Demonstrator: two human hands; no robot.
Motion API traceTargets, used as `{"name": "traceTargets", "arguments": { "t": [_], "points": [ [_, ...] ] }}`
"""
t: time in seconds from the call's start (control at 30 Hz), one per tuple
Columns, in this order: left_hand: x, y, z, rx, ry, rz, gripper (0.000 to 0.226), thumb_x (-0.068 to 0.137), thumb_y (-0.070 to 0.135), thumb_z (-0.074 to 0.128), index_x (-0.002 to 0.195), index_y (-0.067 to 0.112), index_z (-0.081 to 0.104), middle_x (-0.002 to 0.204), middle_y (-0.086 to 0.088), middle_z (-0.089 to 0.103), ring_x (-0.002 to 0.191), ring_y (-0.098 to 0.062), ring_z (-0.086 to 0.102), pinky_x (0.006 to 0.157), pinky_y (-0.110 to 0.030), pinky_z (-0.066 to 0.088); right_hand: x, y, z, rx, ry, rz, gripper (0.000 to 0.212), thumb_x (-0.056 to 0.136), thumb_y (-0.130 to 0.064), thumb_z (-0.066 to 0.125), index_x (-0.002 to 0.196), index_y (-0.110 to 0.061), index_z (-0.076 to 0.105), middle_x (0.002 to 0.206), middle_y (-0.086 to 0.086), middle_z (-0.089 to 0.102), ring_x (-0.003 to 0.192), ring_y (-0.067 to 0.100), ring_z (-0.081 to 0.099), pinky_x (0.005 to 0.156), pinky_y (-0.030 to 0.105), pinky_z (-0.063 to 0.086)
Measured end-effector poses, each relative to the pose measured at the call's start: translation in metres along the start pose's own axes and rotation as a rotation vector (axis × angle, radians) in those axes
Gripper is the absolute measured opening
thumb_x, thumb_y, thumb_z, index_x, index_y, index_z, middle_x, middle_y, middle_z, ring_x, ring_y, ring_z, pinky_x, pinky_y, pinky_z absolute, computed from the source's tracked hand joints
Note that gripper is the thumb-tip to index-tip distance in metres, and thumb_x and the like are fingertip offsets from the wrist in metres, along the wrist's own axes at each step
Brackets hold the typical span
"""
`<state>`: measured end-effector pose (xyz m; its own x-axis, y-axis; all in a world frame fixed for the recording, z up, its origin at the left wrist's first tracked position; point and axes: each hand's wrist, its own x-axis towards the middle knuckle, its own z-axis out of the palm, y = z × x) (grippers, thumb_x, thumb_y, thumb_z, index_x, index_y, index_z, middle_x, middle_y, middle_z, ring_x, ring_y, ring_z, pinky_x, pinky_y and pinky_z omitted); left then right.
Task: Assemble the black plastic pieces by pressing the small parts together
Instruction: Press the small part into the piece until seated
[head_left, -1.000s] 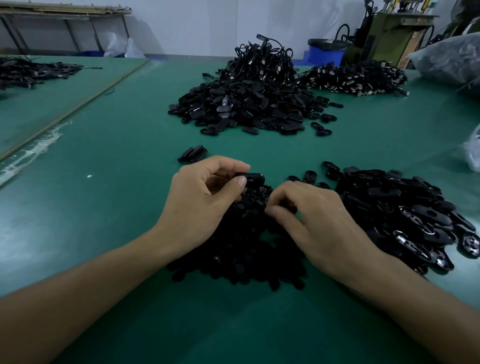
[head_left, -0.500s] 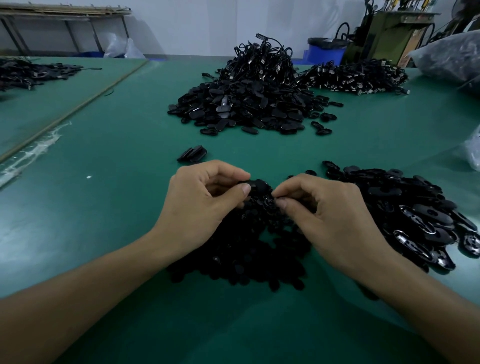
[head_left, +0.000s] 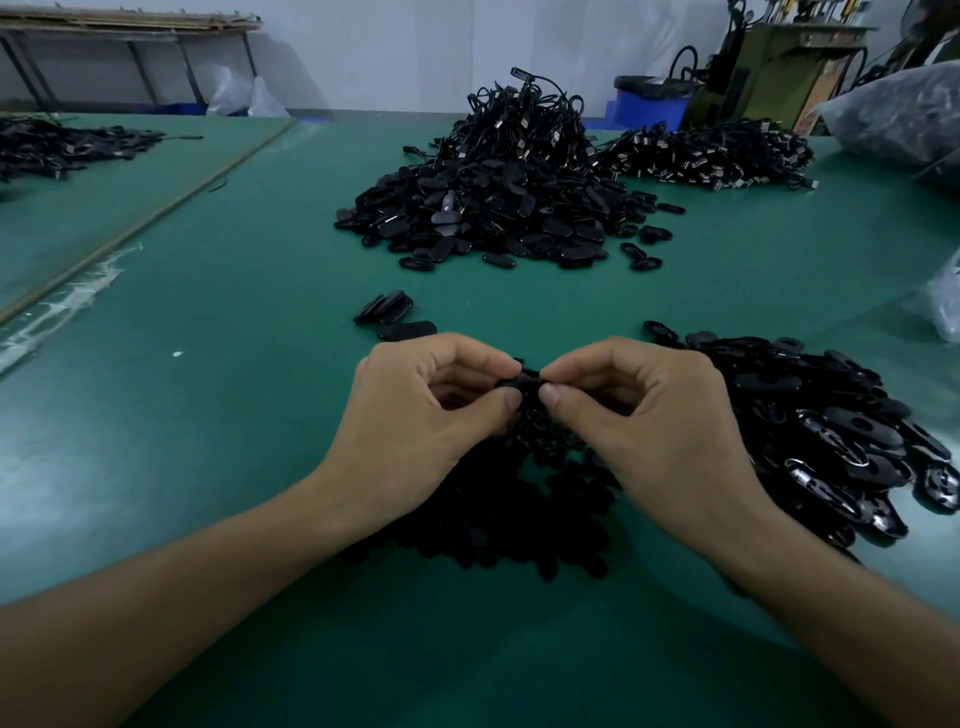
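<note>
Both hands have drawn together since a second ago: the right hand (head_left: 654, 431) has lifted off the heap of small parts and come in to meet the left hand (head_left: 415, 431), so their fingertips now nearly touch at the centre of the view. Between them is a small black plastic piece (head_left: 527, 382), held just above the table. The left hand pinches one end between thumb and curled forefinger, and the right hand pinches the other end the same way. The piece is mostly hidden by the fingers, so its exact shape and whether it is one part or two cannot be told. Directly beneath the hands and wrists lies a low, dark heap of small black parts (head_left: 498, 519), spread on a green table (head_left: 208, 415). Just to the right of the right hand is a wider pile of flat oval black shells (head_left: 831, 431), some with glossy insides facing up. Beyond the left hand, near it, sit a few loose oval pieces (head_left: 387, 309) in a short leaning stack. Farther back, in the middle of the table, rises a large mound of black shells (head_left: 483, 218) topped with tangled black cables (head_left: 524, 119). Another pile of cables (head_left: 706, 156) lies behind it to the right, in front of a blue bin (head_left: 649, 104).
</note>
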<state>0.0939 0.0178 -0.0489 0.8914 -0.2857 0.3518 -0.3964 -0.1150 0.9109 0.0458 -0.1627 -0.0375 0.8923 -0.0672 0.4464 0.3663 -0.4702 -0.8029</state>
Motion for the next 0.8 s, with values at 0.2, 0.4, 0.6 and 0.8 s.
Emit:
{"name": "traceTargets", "arguments": {
  "t": [0.2,0.4,0.6,0.8],
  "points": [
    [-0.0023,0.0025,0.0035,-0.014,-0.006,0.023,0.013,0.075,0.020,0.077,0.085,0.028,0.076,0.081,0.003,0.077,0.075,-0.014,0.074,0.074,-0.031,0.062,-0.0001,-0.0009,0.0020,0.013,-0.002,0.032,0.019,0.085,-0.013,0.078,0.080,-0.031,0.075,0.073,-0.018,0.073,0.068,0.001,0.069,0.063,0.011,0.050],
    [-0.0025,0.0033,0.0043,-0.028,-0.011,0.036,0.016,0.076,0.018,0.076,0.085,0.030,0.075,0.081,0.005,0.077,0.077,-0.012,0.074,0.074,-0.025,0.060,-0.0021,0.0000,0.0053,-0.008,-0.015,0.051,0.018,0.084,-0.012,0.076,0.079,-0.029,0.073,0.072,-0.016,0.073,0.067,0.004,0.069,0.061,0.015,0.052],
    [-0.0026,0.0043,0.0052,-0.033,-0.018,0.055,0.018,0.076,0.016,0.076,0.087,0.030,0.075,0.083,0.008,0.077,0.079,-0.008,0.074,0.074,-0.018,0.056,0.0011,0.0024,0.0051,0.061,-0.022,0.110,0.017,0.083,-0.012,0.078,0.077,-0.027,0.073,0.072,-0.009,0.074,0.067,0.008,0.070,0.065,0.026,0.055],
    [-0.0039,0.0051,0.0055,0.008,-0.038,0.087,0.022,0.078,0.013,0.073,0.090,0.031,0.073,0.085,0.010,0.077,0.080,-0.007,0.073,0.074,-0.016,0.054,-0.0006,0.0020,0.0047,0.073,-0.012,0.123,0.016,0.083,-0.014,0.079,0.078,-0.027,0.073,0.072,-0.008,0.074,0.066,0.009,0.070,0.065,0.030,0.057]
  ]
}}
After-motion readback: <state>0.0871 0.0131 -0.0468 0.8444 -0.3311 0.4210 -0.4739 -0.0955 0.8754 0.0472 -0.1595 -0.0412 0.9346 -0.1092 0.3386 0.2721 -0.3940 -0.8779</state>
